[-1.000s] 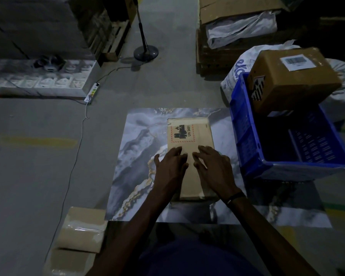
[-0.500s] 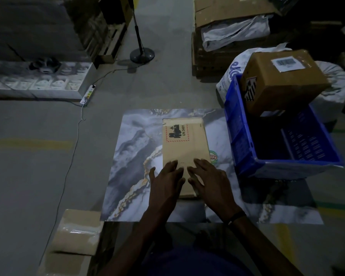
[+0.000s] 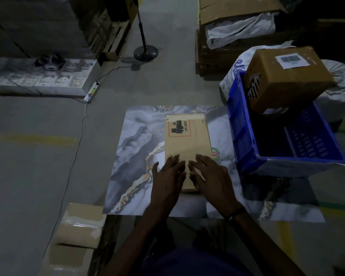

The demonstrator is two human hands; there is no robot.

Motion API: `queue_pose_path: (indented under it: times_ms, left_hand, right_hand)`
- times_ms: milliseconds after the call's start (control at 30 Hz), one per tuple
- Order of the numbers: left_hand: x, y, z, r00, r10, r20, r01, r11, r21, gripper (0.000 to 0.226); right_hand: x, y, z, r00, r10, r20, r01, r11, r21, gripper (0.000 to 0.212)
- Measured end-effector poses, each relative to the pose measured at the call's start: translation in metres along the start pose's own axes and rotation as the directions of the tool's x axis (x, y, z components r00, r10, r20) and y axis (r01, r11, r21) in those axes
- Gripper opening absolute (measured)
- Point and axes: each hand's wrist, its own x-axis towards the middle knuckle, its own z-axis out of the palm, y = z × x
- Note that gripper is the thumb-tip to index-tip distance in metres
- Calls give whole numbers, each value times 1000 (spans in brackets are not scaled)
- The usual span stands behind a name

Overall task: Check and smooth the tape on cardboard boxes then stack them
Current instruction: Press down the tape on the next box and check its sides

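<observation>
A flat cardboard box with a red-bordered UN 3481 label lies lengthwise on a marble-patterned mat. My left hand and my right hand lie side by side on the box's near end, fingers straight and pressing flat on its top. The near edge of the box shows between my wrists. A small stack of taped cardboard boxes sits on the floor at the lower left, beside the mat.
A blue plastic crate stands right of the mat, with a brown labelled carton tilted on its far rim. White sacks, a pallet of cartons, a fan stand and a power strip with cable lie beyond.
Both hands slid along the box top toward me, from its middle to its near end, staying flat on it. The box has stayed in place.
</observation>
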Motion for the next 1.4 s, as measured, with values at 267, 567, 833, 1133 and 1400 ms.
queue_pose_path:
  times_ms: [267, 567, 833, 1133, 1400]
  left_hand:
    - [48, 5, -20, 987, -44, 153, 39, 999, 33, 33]
    - [21, -18, -8, 997, -34, 67, 45, 985, -169, 40]
    - [-37, -23, -2, 989, -137, 62, 150, 890, -431, 49]
    - [-5, -10, -27, 993, -82, -84, 32, 876, -482, 92]
    - [44, 21, -68, 958, -268, -107, 129, 728, -673, 96]
  right_hand:
    - [49, 4, 4, 999, 7, -46, -7, 1000, 19, 31]
    - [22, 9, 1, 999, 31, -35, -26, 991, 130, 38]
    - [-18, 32, 22, 991, 102, -90, -53, 898, 437, 38]
    - [13, 14, -32, 978, 130, -163, 2, 773, 634, 43]
    - [51, 15, -74, 977, -6, -215, 138, 786, 603, 61]
